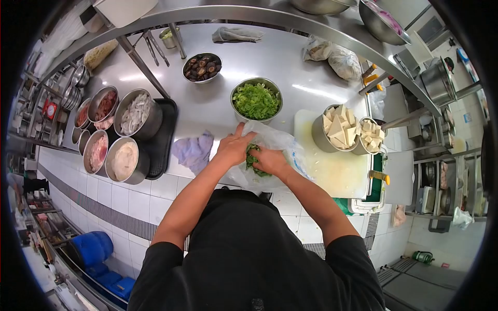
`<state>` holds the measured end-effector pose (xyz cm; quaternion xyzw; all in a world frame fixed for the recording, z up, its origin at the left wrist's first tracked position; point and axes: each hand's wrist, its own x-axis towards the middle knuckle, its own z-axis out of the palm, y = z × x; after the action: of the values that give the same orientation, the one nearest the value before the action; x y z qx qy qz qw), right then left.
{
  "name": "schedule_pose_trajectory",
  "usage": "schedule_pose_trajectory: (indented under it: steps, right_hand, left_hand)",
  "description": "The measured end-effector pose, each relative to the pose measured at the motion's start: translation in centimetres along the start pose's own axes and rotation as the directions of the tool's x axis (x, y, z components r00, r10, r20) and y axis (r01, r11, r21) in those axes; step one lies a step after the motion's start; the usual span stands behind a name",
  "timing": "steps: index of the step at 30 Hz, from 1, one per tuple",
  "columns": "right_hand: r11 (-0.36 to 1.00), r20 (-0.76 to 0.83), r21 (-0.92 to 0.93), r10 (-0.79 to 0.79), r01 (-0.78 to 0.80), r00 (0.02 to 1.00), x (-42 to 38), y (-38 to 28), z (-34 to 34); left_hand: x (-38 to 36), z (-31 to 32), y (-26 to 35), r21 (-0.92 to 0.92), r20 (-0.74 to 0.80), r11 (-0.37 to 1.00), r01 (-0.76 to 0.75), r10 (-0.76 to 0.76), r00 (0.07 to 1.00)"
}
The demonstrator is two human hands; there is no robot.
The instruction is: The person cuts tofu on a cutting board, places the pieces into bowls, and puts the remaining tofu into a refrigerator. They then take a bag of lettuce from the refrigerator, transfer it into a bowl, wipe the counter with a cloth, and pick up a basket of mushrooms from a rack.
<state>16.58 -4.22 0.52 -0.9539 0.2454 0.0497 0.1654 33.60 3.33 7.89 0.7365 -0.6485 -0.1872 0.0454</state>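
A translucent plastic bag [286, 150] lies at the table's front edge, its mouth facing me. My left hand [232, 149] grips the bag's left side, fingers bent over the film. Inside the opening, my right hand [268, 161] has its fingers closed around leafy greens [252, 165]; the fingertips are partly hidden by leaves. Just beyond both hands stands a steel bowl [280, 110] heaped with chopped greens [256, 98]. A crumpled lavender cloth [193, 151] rests left of my left hand.
Right, a white cutting board [332, 173] carries steel pots of cut tofu [340, 127]; a yellow-handled knife [379, 177] is at its edge. Left, several meat containers stand around a black tray [165, 140]. Mushrooms [202, 67] fill a bowl farther back. A shelf rail [249, 16] crosses overhead.
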Motion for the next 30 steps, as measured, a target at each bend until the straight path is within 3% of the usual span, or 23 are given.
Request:
schedule_pose_trajectory:
  steps: [4, 6, 7, 9, 10, 12, 13, 15, 16, 18, 22, 24, 25, 26, 27, 28, 29, 30]
  right_hand:
    - [0.992, -0.042, 0.119, 0.047, -0.041, 0.998, 0.1, -0.3, -2.1]
    - [0.922, -0.345, 0.366, 0.006, 0.129, 0.938, -0.2, -0.4, -2.7]
    - [0.922, -0.346, 0.366, 0.006, 0.129, 0.938, -0.3, -0.6, -3.2]
    - [0.645, -0.165, 0.764, 0.182, 0.009, 0.969, -0.8, -1.1, -4.8]
    - [0.645, -0.166, 0.764, 0.183, 0.009, 0.969, -0.9, -1.3, -5.6]
    - [0.331, 0.153, 0.912, 0.270, -0.241, 0.951, -0.9, -1.6, -7.3]
    - [0.331, 0.153, 0.912, 0.270, -0.241, 0.951, -1.1, -2.0, -7.8]
    - [-0.202, 0.129, 0.976, 0.229, -0.083, 0.965, -1.3, -2.9, -8.9]
    - [-0.199, 0.128, 0.977, 0.228, -0.082, 0.965, -1.6, -3.3, -10.3]
    - [-0.407, 0.098, 0.914, 0.207, -0.005, 0.973, -1.6, -3.7, -13.1]
    - [-0.307, -0.008, 0.947, 0.259, 0.090, 0.966, 2.0, -0.5, -16.9]
    - [-0.020, -0.150, 0.984, 0.445, 0.177, 0.883, 5.5, 1.5, -16.7]
    - [-0.016, -0.152, 0.984, 0.439, 0.177, 0.886, 6.9, 2.0, -16.7]
    - [0.361, -0.197, 0.932, 0.480, 0.012, 0.855, 8.2, 2.5, -16.7]
    - [0.667, -0.260, 0.725, 0.498, -0.173, 0.827, 9.3, 2.8, -16.1]
    - [0.888, -0.485, 0.431, 0.377, -0.159, 0.789, 10.6, 3.2, -14.4]
    - [0.891, -0.486, 0.427, 0.369, -0.153, 0.793, 11.7, 3.5, -12.8]
    - [0.954, -0.493, 0.256, 0.269, -0.157, 0.827, 12.5, 3.8, -11.3]
  left_hand:
    - [0.1, -0.5, 0.1, 0.021, 0.046, 0.996, 0.092, -0.093, 0.995]
    - [0.2, -0.6, 0.0, 0.026, 0.041, 0.995, 0.099, -0.100, 0.994]
    - [0.2, -0.7, -0.1, 0.031, 0.034, 0.994, 0.105, -0.106, 0.994]
    - [0.3, -0.7, -0.4, 0.029, 0.029, 0.994, 0.105, -0.106, 0.994]
    - [0.3, -0.8, -0.5, 0.026, 0.025, 0.994, 0.104, -0.105, 0.994]
    - [0.1, -1.1, -0.7, 0.003, 0.030, 0.996, 0.090, -0.090, 0.995]
    - [-0.1, -1.2, -0.8, -0.021, 0.035, 0.997, 0.079, -0.079, 0.996]
    - [-0.3, -1.1, -0.9, -0.037, 0.029, 0.994, 0.103, -0.102, 0.994]
    - [-0.5, -1.1, -0.9, -0.053, 0.024, 0.990, 0.127, -0.126, 0.992]
    - [-1.0, -1.4, -0.9, -0.045, 0.020, 0.991, 0.127, -0.126, 0.992]
    - [-2.0, -1.2, -1.5, -0.089, 0.009, 0.990, 0.113, -0.113, 0.994]
    - [-2.6, -1.4, -1.6, -0.120, -0.006, 0.986, 0.114, -0.116, 0.993]
    - [-2.9, -1.5, -1.5, -0.150, -0.014, 0.983, 0.110, -0.114, 0.993]
    - [-3.0, -1.3, -1.6, -0.152, -0.021, 0.982, 0.115, -0.120, 0.993]
    - [-3.1, -1.1, -1.7, -0.163, -0.019, 0.979, 0.120, -0.125, 0.992]
    - [-3.2, -0.9, -1.8, -0.175, -0.018, 0.977, 0.125, -0.130, 0.991]
    - [-3.4, -1.0, -1.7, -0.178, -0.023, 0.975, 0.131, -0.137, 0.990]
    - [-3.6, -1.1, -1.5, -0.207, -0.021, 0.970, 0.128, -0.135, 0.991]
